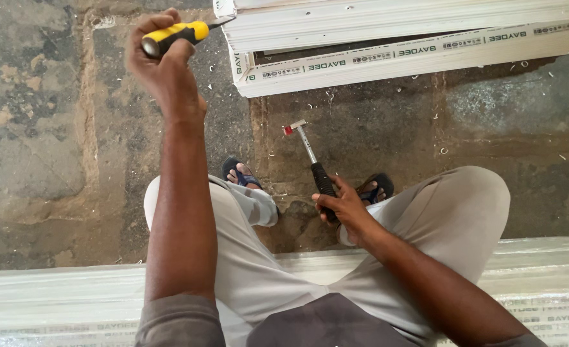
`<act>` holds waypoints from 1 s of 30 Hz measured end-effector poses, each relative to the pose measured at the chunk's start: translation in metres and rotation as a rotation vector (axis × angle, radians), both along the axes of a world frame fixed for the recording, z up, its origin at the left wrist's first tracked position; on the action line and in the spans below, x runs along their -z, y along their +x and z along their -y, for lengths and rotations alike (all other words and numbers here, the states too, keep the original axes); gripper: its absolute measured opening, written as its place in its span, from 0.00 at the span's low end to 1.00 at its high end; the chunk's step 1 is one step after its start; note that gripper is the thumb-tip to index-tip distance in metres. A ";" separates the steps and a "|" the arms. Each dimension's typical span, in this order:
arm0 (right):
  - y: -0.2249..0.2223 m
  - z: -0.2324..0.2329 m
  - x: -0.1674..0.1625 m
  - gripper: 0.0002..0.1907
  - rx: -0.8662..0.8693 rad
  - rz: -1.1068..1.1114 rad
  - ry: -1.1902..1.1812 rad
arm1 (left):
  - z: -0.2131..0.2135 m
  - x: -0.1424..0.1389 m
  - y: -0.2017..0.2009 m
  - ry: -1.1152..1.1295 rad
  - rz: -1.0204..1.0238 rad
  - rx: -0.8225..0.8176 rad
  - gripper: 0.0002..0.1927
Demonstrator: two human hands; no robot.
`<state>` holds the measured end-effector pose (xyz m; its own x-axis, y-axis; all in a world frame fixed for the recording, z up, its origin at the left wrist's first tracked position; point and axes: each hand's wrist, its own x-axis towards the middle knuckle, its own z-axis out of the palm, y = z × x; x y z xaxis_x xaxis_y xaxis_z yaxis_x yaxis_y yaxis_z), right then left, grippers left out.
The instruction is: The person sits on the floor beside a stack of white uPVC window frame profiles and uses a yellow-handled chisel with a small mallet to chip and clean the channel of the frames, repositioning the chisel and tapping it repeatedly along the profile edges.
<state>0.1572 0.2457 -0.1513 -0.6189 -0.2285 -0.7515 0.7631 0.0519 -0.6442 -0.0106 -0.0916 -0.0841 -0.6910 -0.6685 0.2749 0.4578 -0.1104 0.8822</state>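
Near me, white profile (pixel 60 295) under knees. Right hand (pixel 345 209) clamps hammer (pixel 310 157), head resting on floor ahead. Left hand (pixel 162 61) fists yellow-handled chisel (pixel 175 35), tip seemingly at frame corner (pixel 243 64). I judge: chisel set; next, lift hammer, strike handle end squarely.

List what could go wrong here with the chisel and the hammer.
The left hand holds the yellow-handled chisel at the white frame corner; a slip could gouge the profile. The right hand grips the hammer low between sandalled feet, so a dropped or stray swing may hit toes.
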 end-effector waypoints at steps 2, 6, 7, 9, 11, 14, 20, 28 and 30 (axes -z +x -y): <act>0.000 0.000 -0.001 0.33 -0.007 -0.024 -0.015 | -0.003 0.000 0.007 0.008 0.064 0.002 0.22; 0.000 0.000 -0.001 0.31 -0.010 -0.044 -0.031 | -0.011 0.001 0.016 0.011 0.005 0.013 0.23; 0.000 -0.001 0.000 0.30 -0.012 -0.047 -0.028 | -0.014 0.002 0.016 0.020 0.004 0.009 0.23; 0.001 -0.001 0.002 0.29 -0.020 -0.052 -0.023 | -0.017 0.003 0.016 0.028 -0.020 0.015 0.23; 0.001 -0.001 0.004 0.29 -0.024 -0.058 -0.023 | -0.019 0.004 0.015 0.029 -0.068 0.041 0.23; 0.002 -0.001 0.007 0.30 -0.031 -0.064 -0.021 | -0.019 0.004 0.015 0.042 -0.051 0.016 0.23; 0.002 -0.002 0.009 0.29 -0.030 -0.079 -0.035 | -0.013 0.002 0.021 0.055 -0.035 0.009 0.22; 0.002 0.000 0.007 0.32 -0.041 -0.069 -0.047 | -0.014 0.002 0.021 0.051 -0.066 0.022 0.22; 0.001 0.000 0.005 0.33 -0.042 -0.064 -0.055 | -0.014 0.001 0.021 0.039 -0.073 0.027 0.22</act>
